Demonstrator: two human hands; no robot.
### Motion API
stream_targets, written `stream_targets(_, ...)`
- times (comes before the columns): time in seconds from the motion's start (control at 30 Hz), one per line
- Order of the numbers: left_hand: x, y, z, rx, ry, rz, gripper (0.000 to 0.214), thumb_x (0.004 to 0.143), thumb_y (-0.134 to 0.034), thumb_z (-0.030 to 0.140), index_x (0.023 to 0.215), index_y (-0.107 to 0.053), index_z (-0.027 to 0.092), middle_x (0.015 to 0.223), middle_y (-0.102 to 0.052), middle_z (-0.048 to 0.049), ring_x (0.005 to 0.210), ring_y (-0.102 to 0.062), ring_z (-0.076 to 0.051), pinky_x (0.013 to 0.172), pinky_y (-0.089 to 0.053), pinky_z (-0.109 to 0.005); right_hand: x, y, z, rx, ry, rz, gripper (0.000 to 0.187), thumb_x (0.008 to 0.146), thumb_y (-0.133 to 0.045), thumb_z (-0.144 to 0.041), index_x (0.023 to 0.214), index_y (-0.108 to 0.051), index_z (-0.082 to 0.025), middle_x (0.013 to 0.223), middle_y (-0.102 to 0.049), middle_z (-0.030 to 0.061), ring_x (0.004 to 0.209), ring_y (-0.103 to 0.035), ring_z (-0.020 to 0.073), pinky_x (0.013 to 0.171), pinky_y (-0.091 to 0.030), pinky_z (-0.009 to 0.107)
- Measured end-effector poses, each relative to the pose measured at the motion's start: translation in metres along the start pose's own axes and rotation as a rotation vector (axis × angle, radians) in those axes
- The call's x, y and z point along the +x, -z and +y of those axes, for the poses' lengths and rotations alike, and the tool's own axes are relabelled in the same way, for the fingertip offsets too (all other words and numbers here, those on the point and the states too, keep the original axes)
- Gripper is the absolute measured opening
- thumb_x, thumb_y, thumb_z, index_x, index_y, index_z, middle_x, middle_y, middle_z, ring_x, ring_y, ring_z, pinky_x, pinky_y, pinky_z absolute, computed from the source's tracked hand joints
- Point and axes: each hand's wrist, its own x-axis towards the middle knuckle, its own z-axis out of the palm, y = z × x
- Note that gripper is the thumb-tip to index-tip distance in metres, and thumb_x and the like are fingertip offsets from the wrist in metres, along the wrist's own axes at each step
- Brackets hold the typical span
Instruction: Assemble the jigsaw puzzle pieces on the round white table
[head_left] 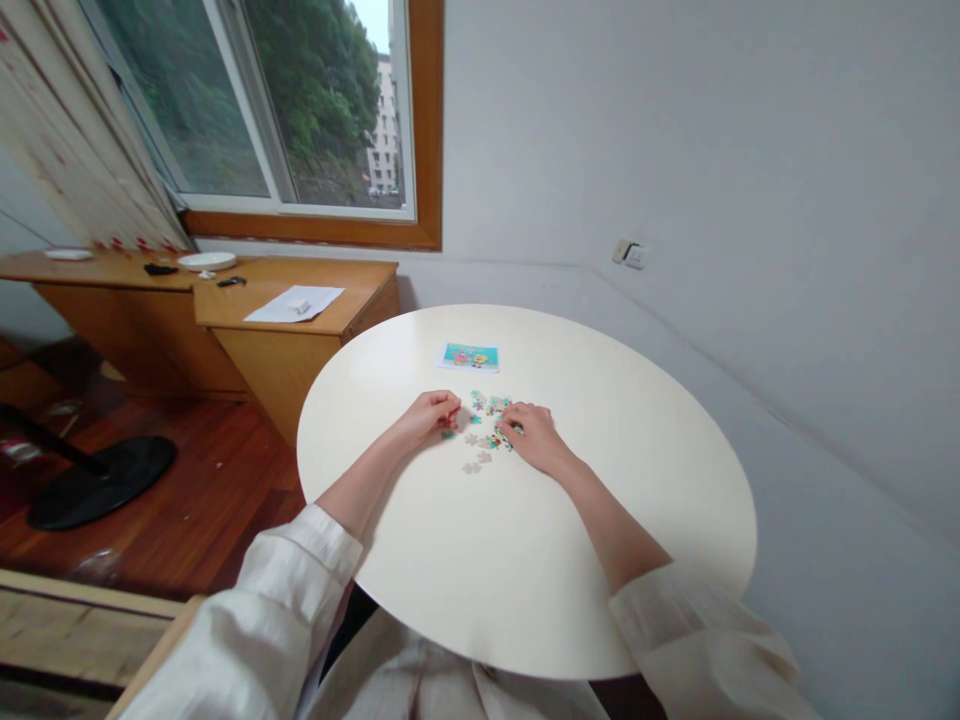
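Several small jigsaw puzzle pieces (471,439) lie loosely in the middle of the white table (600,520). Some show a green, printed face and others a plain greyish back. My left hand (433,415) is at the left of the pieces, its fingers pinched together; whatever is between the fingertips is too small to make out. My right hand (531,432) rests over the right part of the pile with bent fingers touching the pieces, and it hides some of them. Beyond both hands lies a picture card (471,357) with a colourful cartoon print on turquoise.
A wooden cabinet (300,345) stands behind the table at the left, bearing a sheet of paper (281,306) and a white plate (208,261). Above it is a window (322,110). A white wall (825,250) runs along the right side. A round black base (112,480) stands on the floor.
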Motion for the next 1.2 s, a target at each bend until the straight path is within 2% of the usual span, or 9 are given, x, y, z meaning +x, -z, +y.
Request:
stream_targets(0.27,0.0017,0.0001,-0.0018,0.02,0.011,0.028,0.026,0.065,-0.066,0.033,0.061,-0.049,0.014,0.049,-0.045,0.0044,0.046,-0.046,-0.006,0.052,-0.038,-0.021,-0.0003,-0.0004,0.0049,0.004,-0.1,0.054,0.016,0.072,-0.059,-0.029,0.06,-0.057,-0.019,0.084,-0.061,0.0019,0.085,-0.055,0.0178,0.08,-0.032,0.035)
stream_targets(0.4,0.004,0.0027,-0.0052,0.022,-0.002,0.017,0.027,0.064,-0.066,0.035,0.062,-0.049,0.014,0.05,-0.045,0.0043,0.047,-0.046,-0.006,0.052,-0.038,-0.021,-0.0002,0.0007,0.0071,0.001,-0.128,0.132,0.006,0.073,-0.057,-0.025,0.074,-0.059,-0.02,0.09,-0.06,0.0035,0.09,-0.054,0.0189,0.082,-0.033,0.037)
stream_targets(0.47,0.0041,0.0026,-0.0049,0.028,0.004,0.019,0.028,0.063,-0.067,0.035,0.062,-0.049,0.014,0.05,-0.045,0.0042,0.047,-0.045,-0.006,0.052,-0.037,-0.022,-0.0004,0.0004,0.0083,0.0,-0.125,0.138,0.011,0.076,-0.054,-0.024,0.084,-0.06,-0.021,0.095,-0.06,0.0049,0.094,-0.053,0.0196,0.085,-0.034,0.038)
stream_targets(0.57,0.0029,0.0013,-0.0024,0.039,0.01,0.025,0.028,0.062,-0.067,0.036,0.062,-0.049,0.014,0.049,-0.045,0.004,0.047,-0.045,-0.007,0.052,-0.037,-0.022,-0.0014,-0.0021,0.01,-0.018,-0.095,0.068,0.023,0.08,-0.049,-0.025,0.1,-0.06,-0.023,0.11,-0.057,0.0074,0.104,-0.051,0.0206,0.089,-0.033,0.04)
stream_targets(0.67,0.0022,0.0006,-0.0011,0.04,0.008,0.021,0.029,0.061,-0.067,0.036,0.062,-0.049,0.014,0.049,-0.045,0.004,0.047,-0.045,-0.007,0.052,-0.037,-0.022,-0.0034,-0.0057,0.0106,-0.088,-0.05,-0.045,0.032,0.084,-0.045,-0.029,0.115,-0.054,-0.027,0.128,-0.048,0.0088,0.118,-0.042,0.0233,0.094,-0.029,0.045)
stream_targets(0.8,0.0034,0.0021,-0.0031,0.032,0.01,0.008,0.027,0.062,-0.067,0.035,0.063,-0.05,0.014,0.05,-0.046,0.004,0.047,-0.045,-0.007,0.052,-0.037,-0.022,-0.0051,-0.0085,0.0097,-0.137,-0.034,-0.158,0.037,0.087,-0.04,-0.033,0.123,-0.048,-0.027,0.137,-0.039,0.0094,0.128,-0.031,0.0231,0.099,-0.022,0.05)
stream_targets(0.9,0.0041,0.0028,-0.0037,0.023,0.018,0.002,0.026,0.062,-0.067,0.034,0.064,-0.051,0.014,0.05,-0.046,0.0042,0.047,-0.046,-0.007,0.052,-0.038,-0.022,-0.005,-0.0078,0.0085,-0.123,-0.034,-0.183,0.037,0.089,-0.036,-0.031,0.123,-0.047,-0.026,0.136,-0.04,0.0091,0.127,-0.032,0.0206,0.101,-0.019,0.05)
stream_targets(1.03,0.0035,0.0023,-0.0021,0.018,0.024,0.009,0.025,0.062,-0.068,0.033,0.064,-0.052,0.013,0.049,-0.046,0.0041,0.046,-0.046,-0.007,0.053,-0.038,-0.022,-0.0039,-0.0053,0.0066,-0.093,-0.015,-0.127,0.035,0.089,-0.035,-0.027,0.121,-0.049,-0.026,0.131,-0.047,0.0088,0.123,-0.038,0.02,0.101,-0.02,0.051)
stream_targets(1.2,0.0041,0.0032,-0.0029,0.003,0.022,-0.001,0.025,0.062,-0.068,0.032,0.065,-0.052,0.013,0.049,-0.047,0.0045,0.046,-0.047,-0.007,0.053,-0.039,-0.022,-0.0004,-0.0033,0.0083,-0.042,-0.035,-0.027,0.033,0.088,-0.034,-0.024,0.114,-0.055,-0.023,0.122,-0.055,0.0078,0.115,-0.048,0.0211,0.097,-0.031,0.046)
